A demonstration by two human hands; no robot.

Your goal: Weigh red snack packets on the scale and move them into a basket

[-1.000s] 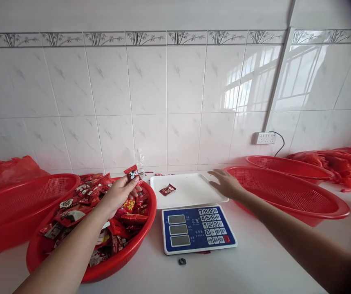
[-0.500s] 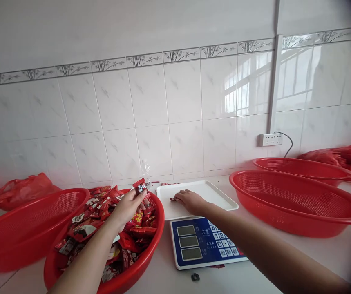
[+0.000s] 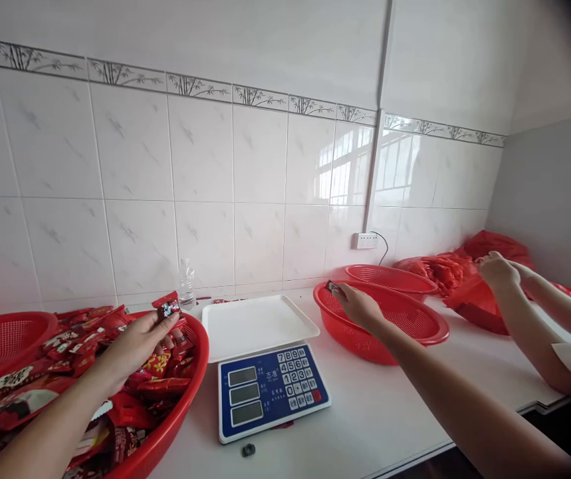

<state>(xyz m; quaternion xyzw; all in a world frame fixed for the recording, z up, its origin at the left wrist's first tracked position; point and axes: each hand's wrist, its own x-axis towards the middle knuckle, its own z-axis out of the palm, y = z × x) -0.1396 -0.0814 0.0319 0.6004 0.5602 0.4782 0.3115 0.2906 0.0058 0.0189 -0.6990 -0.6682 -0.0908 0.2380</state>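
My left hand (image 3: 138,342) pinches a small red snack packet (image 3: 168,306) above a red plastic basket (image 3: 204,346) heaped with similar packets. My right hand (image 3: 359,306) has its fingers closed on a small dark red packet (image 3: 332,287), held over the near left rim of another red basket (image 3: 365,340). Between the hands stands a blue and white digital scale (image 3: 270,399) with a white pan (image 3: 260,322) that has nothing on it. Its displays look blank.
Another red basket (image 3: 389,274) sits behind the right one, and one (image 3: 10,329) is at far left. A clear bottle (image 3: 187,283) stands by the wall. At right, another person's hands (image 3: 499,273) handle red bags (image 3: 474,303). A small black object (image 3: 248,450) lies before the scale.
The view has turned right, bringing another person's arms into sight. My right hand has moved from the scale pan to the right basket, carrying the small packet. My left hand keeps its packet.
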